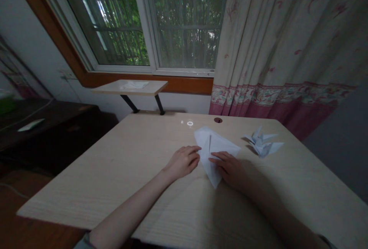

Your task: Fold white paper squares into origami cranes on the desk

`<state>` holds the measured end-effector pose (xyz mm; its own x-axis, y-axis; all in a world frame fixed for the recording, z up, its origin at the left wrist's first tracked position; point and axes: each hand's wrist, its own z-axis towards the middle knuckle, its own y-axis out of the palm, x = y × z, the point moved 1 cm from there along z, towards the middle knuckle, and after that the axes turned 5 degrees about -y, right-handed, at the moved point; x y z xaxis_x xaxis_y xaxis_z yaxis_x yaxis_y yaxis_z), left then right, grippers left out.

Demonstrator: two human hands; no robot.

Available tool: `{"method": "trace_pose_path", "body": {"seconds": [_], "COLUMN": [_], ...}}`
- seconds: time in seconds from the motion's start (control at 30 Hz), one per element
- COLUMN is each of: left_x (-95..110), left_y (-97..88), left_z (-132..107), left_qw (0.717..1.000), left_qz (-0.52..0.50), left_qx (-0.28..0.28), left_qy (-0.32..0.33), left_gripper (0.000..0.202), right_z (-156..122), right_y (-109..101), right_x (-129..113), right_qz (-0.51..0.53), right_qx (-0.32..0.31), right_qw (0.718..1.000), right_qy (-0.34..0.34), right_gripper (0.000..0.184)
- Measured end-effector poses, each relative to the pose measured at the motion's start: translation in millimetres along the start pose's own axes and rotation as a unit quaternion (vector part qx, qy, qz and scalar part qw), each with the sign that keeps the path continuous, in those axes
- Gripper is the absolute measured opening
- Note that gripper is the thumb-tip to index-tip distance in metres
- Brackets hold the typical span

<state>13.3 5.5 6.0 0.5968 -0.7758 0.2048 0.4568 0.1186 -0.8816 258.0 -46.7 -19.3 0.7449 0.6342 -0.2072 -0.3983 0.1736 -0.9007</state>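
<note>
Both hands lie flat, neither gripping: the left hand (184, 161) touches the edge of a folded paper sheet (211, 141) with its fingertips, and the right hand (227, 168) rests across it. The sheet sits on the desk (100, 176) (far half, right of center), near a paper crane (263, 141).

The bare left forearm (129, 214) slants in from the lower left, and the left hand (183, 161) rests palm down with its fingers gently curled. The shadowed right hand (227, 168) lies palm down just beside it, fingers extended toward the left, with the right forearm (273, 214) reaching in from the lower right.
</note>
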Motion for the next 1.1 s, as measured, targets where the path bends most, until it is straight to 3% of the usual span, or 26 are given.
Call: {"method": "trace_pose_path", "body": {"seconds": [0.57,0.83,1.1], "left_x": [2.4,1.3,-0.2], "left_y": [2.3,0.4,-1.8], "left_z": [0.6,0.9,1.5], "left_qw": [0.996,0.997,0.997], "left_qz": [0.069,0.047,0.026], "left_qx": [0.002,0.012,-0.009], "left_qy": [-0.05,-0.058,-0.074], "left_gripper": [0.014,0.012,0.011], "right_z": [-0.4,-2.0,0.6], "right_y": [5.5,7.2,2.4], "right_x": [-4.8,-4.0,-3.4], "right_qz": [-0.019,-0.014,-0.006], "right_qx": [0.0,0.013,-0.012], "right_qw": [0.999,1.0,1.0], "right_qy": [-0.029,-0.022,-0.026], "right_gripper": [0.043,0.043,0.042]}}
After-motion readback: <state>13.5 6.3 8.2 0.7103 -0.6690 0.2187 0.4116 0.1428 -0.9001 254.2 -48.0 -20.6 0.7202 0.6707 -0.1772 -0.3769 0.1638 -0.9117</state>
